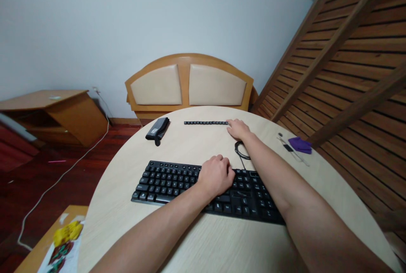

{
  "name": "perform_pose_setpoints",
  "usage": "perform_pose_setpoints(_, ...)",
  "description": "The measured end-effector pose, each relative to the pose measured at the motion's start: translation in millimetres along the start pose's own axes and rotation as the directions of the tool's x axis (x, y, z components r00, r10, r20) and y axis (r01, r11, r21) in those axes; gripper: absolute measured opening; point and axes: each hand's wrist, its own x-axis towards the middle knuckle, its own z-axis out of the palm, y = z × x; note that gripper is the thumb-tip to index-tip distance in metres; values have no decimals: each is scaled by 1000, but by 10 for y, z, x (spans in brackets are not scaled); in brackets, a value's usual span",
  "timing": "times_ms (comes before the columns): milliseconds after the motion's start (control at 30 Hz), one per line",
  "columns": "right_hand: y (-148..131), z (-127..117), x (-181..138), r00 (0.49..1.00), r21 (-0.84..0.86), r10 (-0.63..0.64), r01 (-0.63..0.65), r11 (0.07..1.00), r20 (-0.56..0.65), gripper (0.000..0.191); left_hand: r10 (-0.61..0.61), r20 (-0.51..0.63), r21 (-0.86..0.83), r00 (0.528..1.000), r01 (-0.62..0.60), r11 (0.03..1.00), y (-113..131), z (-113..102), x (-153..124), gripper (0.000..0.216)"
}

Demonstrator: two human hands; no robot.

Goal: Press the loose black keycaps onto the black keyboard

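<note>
A black keyboard (pixel 173 182) lies on the round pale table (pixel 247 243), slightly askew. My left hand (pixel 216 174) rests over its upper middle keys with the fingers curled; what they grip, if anything, is hidden beneath the hand. Farther back, a straight row of small black keycaps (pixel 206 122) lies on the tabletop. At that row's right end, my right hand (pixel 238 129) is closed with its fingertips on the last keycap (pixel 227 122). My right forearm passes above the keyboard's right side. Behind the keyboard, its black cable (pixel 241 150) is coiled beside that forearm.
A dark grey pouch (pixel 157 129) lies at the table's back left. On the right are a purple cloth (pixel 300 145) and a thin white cord (pixel 294 153). A padded wooden headboard (pixel 185 78) stands behind, and slatted wood (pixel 349 74) leans at right.
</note>
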Motion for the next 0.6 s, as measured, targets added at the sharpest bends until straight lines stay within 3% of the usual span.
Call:
perform_pose_setpoints(333,-91,-196,-377,1000,-33,-31,31,999,5,24,-12,-36,-4,999,12,1000,-36,71,6,25)
perform_pose_setpoints(500,-145,-367,-791,992,23,-124,124,992,34,18,-83,-51,-119,995,77,990,-63,52,23,17)
perform_pose_setpoints(600,-161,-451,-1120,984,107,-178,177,978,-4,21,-139,-69,-205,988,122,971,-101,67,33,23)
